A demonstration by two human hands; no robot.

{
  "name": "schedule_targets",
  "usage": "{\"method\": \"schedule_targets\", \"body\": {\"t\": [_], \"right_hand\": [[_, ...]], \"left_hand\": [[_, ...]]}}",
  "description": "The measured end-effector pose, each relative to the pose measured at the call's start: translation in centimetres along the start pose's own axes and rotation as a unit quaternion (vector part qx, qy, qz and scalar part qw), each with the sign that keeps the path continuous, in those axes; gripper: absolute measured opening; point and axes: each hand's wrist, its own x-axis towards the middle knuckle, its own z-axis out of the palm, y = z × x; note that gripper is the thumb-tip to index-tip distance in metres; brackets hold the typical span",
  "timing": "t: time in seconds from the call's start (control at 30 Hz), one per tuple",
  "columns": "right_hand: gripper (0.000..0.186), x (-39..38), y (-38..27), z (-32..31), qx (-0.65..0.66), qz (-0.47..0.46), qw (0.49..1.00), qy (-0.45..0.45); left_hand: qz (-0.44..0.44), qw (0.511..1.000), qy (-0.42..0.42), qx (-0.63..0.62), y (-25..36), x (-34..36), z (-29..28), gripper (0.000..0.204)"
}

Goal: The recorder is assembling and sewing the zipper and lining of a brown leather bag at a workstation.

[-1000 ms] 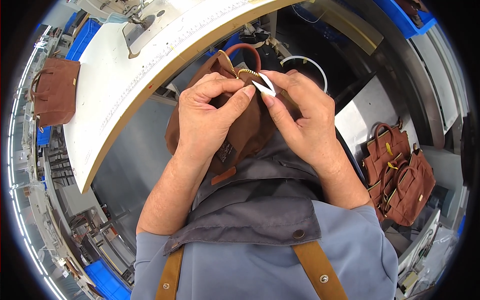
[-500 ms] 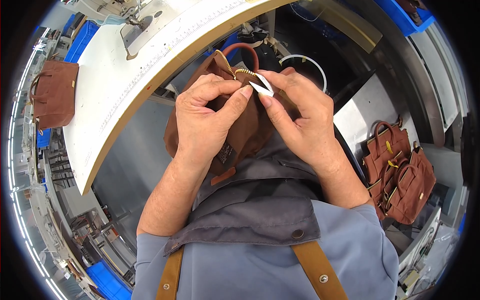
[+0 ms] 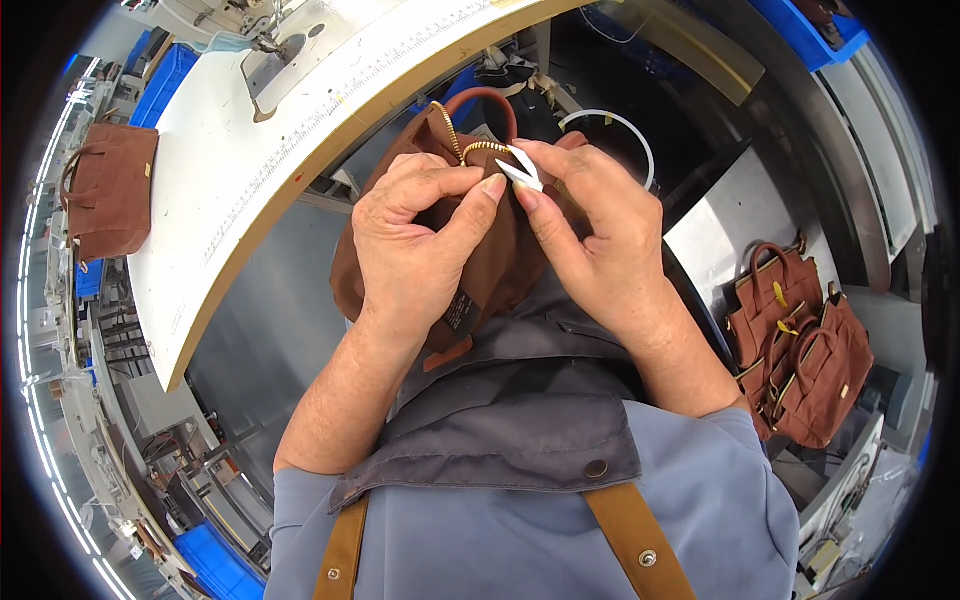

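Note:
A brown handbag (image 3: 500, 262) lies over my lap with its gold-toothed zipper (image 3: 485, 147) parted at the top. My left hand (image 3: 415, 235) is closed in a pinch on the bag's fabric beside the zipper's end. Between the thumb and forefinger of my right hand (image 3: 600, 235) are small white V-shaped thread snips (image 3: 524, 172). Their pointed tip reaches toward my left fingertips, close to the zipper. Whatever thread lies at the tip is too small to make out. Above the zipper rises the bag's reddish-brown handle (image 3: 488, 95), and a dark label (image 3: 460, 312) hangs lower down.
A white curved sewing table (image 3: 215, 150) with a printed ruler edge arcs across the left and far side. Another brown bag (image 3: 112, 188) stands at its left end. Several brown bags (image 3: 800, 350) sit at the right. Blue bins (image 3: 815, 35) stand at the far right.
The snips have turned slightly in my right fingers, and both hands have shifted a little. The bag's fabric and label have moved slightly right.

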Motion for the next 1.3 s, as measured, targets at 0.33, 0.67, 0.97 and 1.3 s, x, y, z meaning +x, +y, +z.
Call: {"method": "schedule_targets", "body": {"t": [0.33,0.67,0.97,1.3], "right_hand": [[0.026,0.6,0.2,-0.3,0.049,-0.013,0.999,0.014],[0.032,2.8,1.8,-0.2,0.041,0.045,0.998,-0.031],[0.023,6.0,0.2,-1.1,0.179,0.049,0.98,-0.069],[0.013,3.6,1.2,0.4,0.201,0.11,0.965,-0.13]], "left_hand": [[-0.044,0.996,0.033,-0.076,-0.3,0.5,-0.5,0.006],[-0.029,0.982,0.063,-0.174,2.8,1.2,-2.5,0.005],[-0.052,0.927,0.111,-0.353,4.9,0.3,-3.2,0.006],[-0.054,0.997,0.024,-0.042,0.1,-1.9,-5.9,0.031]]}}
